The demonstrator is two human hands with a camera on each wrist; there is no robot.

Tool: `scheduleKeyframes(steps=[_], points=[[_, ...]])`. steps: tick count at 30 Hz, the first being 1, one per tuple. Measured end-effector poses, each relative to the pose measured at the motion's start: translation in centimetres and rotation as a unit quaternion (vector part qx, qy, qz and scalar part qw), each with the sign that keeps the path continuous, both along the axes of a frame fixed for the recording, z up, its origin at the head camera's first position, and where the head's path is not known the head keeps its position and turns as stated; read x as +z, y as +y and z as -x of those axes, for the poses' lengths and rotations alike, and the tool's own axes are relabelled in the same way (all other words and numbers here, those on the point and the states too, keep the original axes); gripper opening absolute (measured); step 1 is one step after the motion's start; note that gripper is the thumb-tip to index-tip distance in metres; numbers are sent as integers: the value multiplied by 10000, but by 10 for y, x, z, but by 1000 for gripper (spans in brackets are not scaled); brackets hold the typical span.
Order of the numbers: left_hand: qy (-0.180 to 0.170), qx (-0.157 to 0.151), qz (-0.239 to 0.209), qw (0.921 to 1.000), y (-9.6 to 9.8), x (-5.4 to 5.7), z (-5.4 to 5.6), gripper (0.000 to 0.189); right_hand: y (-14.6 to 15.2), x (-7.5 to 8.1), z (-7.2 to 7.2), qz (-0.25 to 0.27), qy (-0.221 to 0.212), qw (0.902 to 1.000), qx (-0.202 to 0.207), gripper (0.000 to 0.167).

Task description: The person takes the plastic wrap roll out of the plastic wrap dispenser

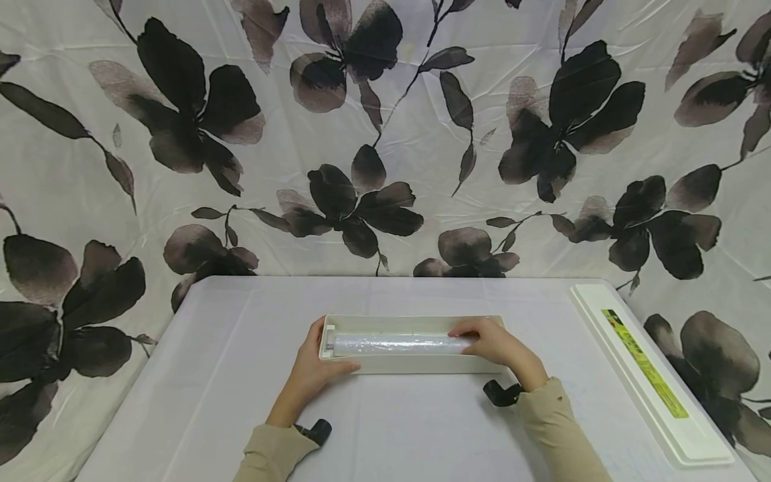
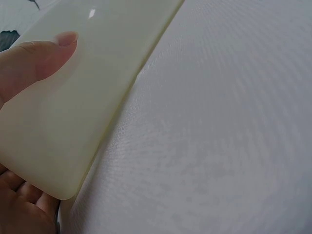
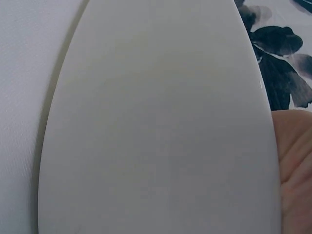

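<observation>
A long, narrow white plastic box (image 1: pixel 415 365) lies open-topped across the table in the head view. Inside it is a shiny roll of cling film (image 1: pixel 391 344), lying lengthwise. My left hand (image 1: pixel 319 370) grips the box's left end, its thumb along the front wall and its fingers round the end. In the left wrist view the thumb (image 2: pixel 46 61) presses on the smooth wall. My right hand (image 1: pixel 494 345) reaches over the right end and pinches the roll's right end, which the fingers partly hide. In the right wrist view the box wall (image 3: pixel 156 126) covers most of that hand.
The long white lid (image 1: pixel 650 381) with a yellow-green label (image 1: pixel 644 363) lies along the table's right edge. A white cloth covers the table (image 1: pixel 397 428). Behind it hangs a white curtain with dark flowers (image 1: pixel 361 134). A dark device sits at each wrist.
</observation>
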State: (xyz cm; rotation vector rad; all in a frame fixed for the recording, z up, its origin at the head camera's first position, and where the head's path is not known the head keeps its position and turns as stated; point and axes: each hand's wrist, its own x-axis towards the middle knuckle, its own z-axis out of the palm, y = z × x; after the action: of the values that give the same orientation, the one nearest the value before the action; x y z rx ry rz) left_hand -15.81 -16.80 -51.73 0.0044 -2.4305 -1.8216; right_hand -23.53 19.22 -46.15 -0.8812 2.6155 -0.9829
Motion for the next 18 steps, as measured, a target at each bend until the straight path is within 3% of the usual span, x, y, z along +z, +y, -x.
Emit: scheduleKeyframes(steps=[6,18], points=[[21,-23,-33,10000,0,-1,1,113,0,0,1,56,-218,9997,-136,32],[34,-3,-85,10000,-1,0,1,112,-1,-4,1,173,-102,9997,-139,30]])
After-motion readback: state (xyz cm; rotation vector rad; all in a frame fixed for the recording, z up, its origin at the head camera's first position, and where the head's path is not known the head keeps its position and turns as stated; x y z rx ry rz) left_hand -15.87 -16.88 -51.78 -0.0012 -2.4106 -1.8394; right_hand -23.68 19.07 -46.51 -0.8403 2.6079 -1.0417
